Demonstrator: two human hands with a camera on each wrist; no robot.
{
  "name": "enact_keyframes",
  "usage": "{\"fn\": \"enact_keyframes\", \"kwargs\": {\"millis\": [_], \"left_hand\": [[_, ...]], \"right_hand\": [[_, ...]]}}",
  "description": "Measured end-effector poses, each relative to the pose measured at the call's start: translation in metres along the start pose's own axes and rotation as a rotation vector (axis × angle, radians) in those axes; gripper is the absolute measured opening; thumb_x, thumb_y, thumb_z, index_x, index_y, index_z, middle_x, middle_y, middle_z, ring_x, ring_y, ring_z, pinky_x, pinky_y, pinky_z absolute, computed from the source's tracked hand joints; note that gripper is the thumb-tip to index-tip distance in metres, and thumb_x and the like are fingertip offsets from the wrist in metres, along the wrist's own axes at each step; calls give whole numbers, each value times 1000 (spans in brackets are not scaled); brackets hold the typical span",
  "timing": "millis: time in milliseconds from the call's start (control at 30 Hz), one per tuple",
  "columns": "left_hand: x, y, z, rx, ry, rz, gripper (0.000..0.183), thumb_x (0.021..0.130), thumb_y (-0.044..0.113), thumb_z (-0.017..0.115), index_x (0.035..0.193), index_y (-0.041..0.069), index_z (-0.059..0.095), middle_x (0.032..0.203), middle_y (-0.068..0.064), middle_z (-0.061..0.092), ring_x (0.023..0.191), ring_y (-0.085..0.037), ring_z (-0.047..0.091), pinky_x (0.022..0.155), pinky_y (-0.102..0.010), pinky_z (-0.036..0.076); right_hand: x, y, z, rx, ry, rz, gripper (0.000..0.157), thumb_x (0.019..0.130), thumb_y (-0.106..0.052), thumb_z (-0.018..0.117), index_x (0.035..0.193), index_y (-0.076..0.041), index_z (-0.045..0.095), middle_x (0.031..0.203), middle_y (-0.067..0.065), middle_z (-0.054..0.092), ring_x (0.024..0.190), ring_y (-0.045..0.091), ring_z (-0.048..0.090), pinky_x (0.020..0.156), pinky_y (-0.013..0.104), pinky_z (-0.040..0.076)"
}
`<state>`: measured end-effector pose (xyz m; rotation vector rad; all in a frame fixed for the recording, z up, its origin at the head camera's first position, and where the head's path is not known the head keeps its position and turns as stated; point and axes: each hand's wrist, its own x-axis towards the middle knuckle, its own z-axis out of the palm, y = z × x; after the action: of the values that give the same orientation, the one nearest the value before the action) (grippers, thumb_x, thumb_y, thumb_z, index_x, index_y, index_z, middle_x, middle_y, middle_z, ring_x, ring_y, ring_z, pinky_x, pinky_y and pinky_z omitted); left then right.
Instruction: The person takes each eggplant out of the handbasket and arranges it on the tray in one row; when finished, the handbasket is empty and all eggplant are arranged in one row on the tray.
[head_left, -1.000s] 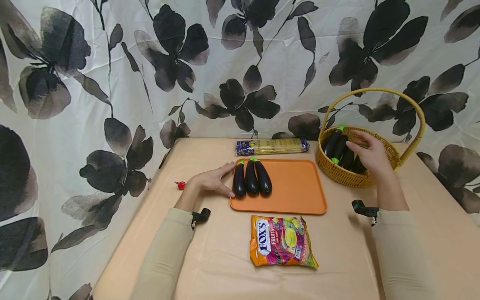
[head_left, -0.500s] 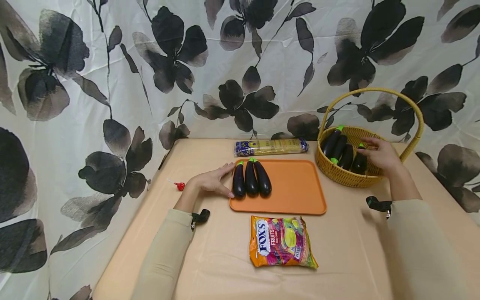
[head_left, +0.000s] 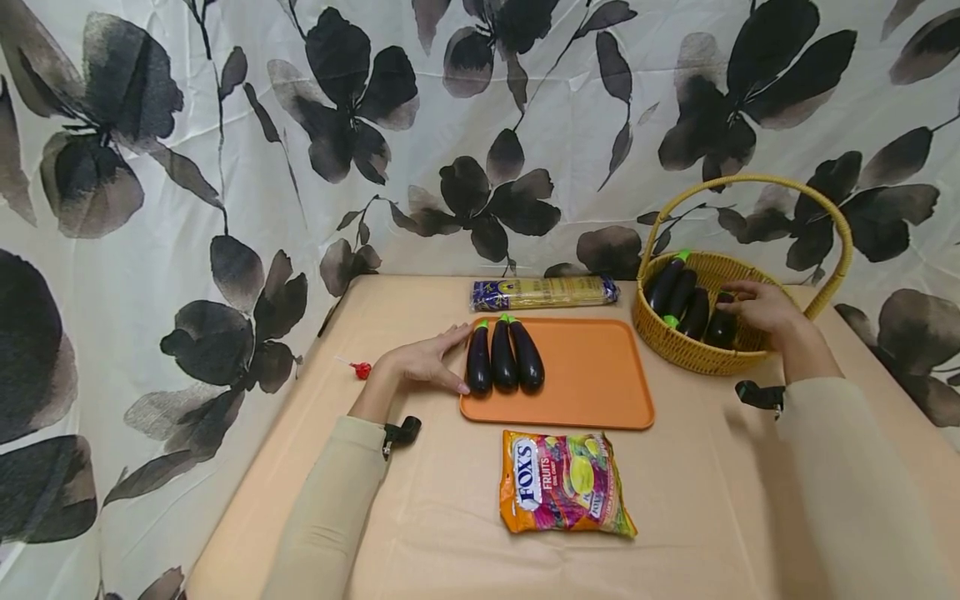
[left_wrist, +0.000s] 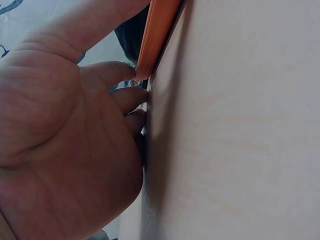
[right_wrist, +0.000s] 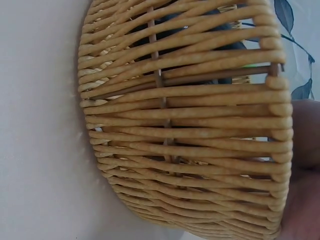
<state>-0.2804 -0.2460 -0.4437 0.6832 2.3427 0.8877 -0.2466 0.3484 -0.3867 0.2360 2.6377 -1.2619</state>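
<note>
On the orange tray [head_left: 588, 371], three eggplants [head_left: 503, 358] lie side by side at the left end. My left hand [head_left: 420, 362] rests at that end with fingers extended, fingertips near the far left corner and thumb by the leftmost eggplant. The left wrist view shows its palm [left_wrist: 65, 140] beside the tray's edge [left_wrist: 155, 37]. Several more eggplants [head_left: 678, 293] sit in the wicker basket [head_left: 705, 358]. My right hand [head_left: 765, 312] reaches over the basket's right rim, fingertips at the green top of the rightmost eggplant [head_left: 721, 327]. In the right wrist view the basket wall [right_wrist: 200, 130] hides its fingers.
A spaghetti packet [head_left: 543, 293] lies behind the tray. In front of the tray is a bag of Fox's fruit candy [head_left: 564, 483]. A red lollipop [head_left: 362, 370] lies left of my left hand. The basket's tall handle [head_left: 750, 179] arches over its opening.
My right hand has drawn back rightward from over the rightmost eggplant, uncovering it, then shifted slightly back so its fingertips cover the green top. The left hand and tray have stayed put.
</note>
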Motion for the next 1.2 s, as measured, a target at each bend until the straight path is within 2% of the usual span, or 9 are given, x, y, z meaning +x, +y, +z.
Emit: {"fn": "enact_keyframes", "kwargs": {"millis": [133, 233, 333, 433, 633, 900, 1000, 1100, 1200], "left_hand": [[1, 0, -1, 2, 2, 0, 132, 69, 51, 95, 169, 30, 12, 177, 1, -1, 164, -23, -8, 131, -53, -1], [1, 0, -1, -2, 2, -5, 132, 68, 51, 96, 169, 30, 13, 177, 2, -1, 164, -23, -8, 131, -53, -2], [0, 1, -1, -12, 1, -14, 132, 68, 51, 96, 169, 32, 12, 177, 1, -2, 164, -23, -8, 131, -55, -2], [0, 2, -2, -14, 4, -18, 132, 68, 51, 96, 169, 33, 12, 177, 0, -2, 164, -24, -8, 131, -56, -2], [0, 1, -1, -6, 4, -13, 131, 69, 49, 96, 169, 33, 12, 177, -2, -4, 164, -23, -8, 131, -55, -2], [-2, 1, -1, 2, -3, -5, 131, 69, 50, 95, 169, 32, 12, 177, 0, -2, 164, -23, -7, 132, -52, 0], [-2, 0, -1, 1, -4, -2, 131, 69, 50, 95, 169, 31, 12, 177, 1, -2, 164, -23, -7, 132, -52, 0], [-1, 0, -1, 1, -2, 2, 131, 70, 49, 95, 169, 31, 13, 177, 0, -1, 163, -23, -7, 132, -52, -1], [-1, -1, 0, 2, 0, 1, 131, 69, 50, 96, 169, 31, 13, 177, 1, -1, 164, -23, -7, 132, -51, -1]], "right_hand": [[1, -1, -2, 16, -62, 37, 68, 111, -22, 49, 165, -2, 14, 165, 40, 11, 150, 59, 20, 121, 72, 21], [2, -1, -3, 20, -90, 48, 68, 111, -20, 49, 165, -2, 12, 166, 40, 8, 150, 58, 21, 121, 71, 22], [2, -2, -4, 15, -104, 56, 69, 110, -19, 50, 165, -1, 11, 166, 40, 3, 151, 58, 20, 121, 69, 25], [2, -4, -4, 9, -112, 61, 71, 110, -18, 52, 165, -1, 10, 165, 40, -3, 152, 60, 14, 122, 70, 23], [0, -6, -4, 32, -128, 78, 77, 106, -13, 57, 165, -1, 9, 166, 39, -6, 153, 60, 9, 122, 70, 20], [1, -2, -3, 60, -155, 64, 72, 109, -16, 54, 165, 1, 13, 166, 39, -5, 154, 55, 15, 123, 65, 25], [1, -1, -3, 61, -149, 60, 70, 109, -19, 54, 164, 2, 16, 169, 36, 0, 152, 49, 24, 124, 62, 28], [0, -1, -3, 37, -135, 53, 70, 108, -22, 56, 164, 1, 20, 168, 32, 11, 136, 36, 43, 117, 52, 43], [-1, -1, -4, 34, -140, 53, 72, 107, -24, 58, 164, 0, 21, 168, 29, 14, 125, 25, 47, 100, 34, 53]]}}
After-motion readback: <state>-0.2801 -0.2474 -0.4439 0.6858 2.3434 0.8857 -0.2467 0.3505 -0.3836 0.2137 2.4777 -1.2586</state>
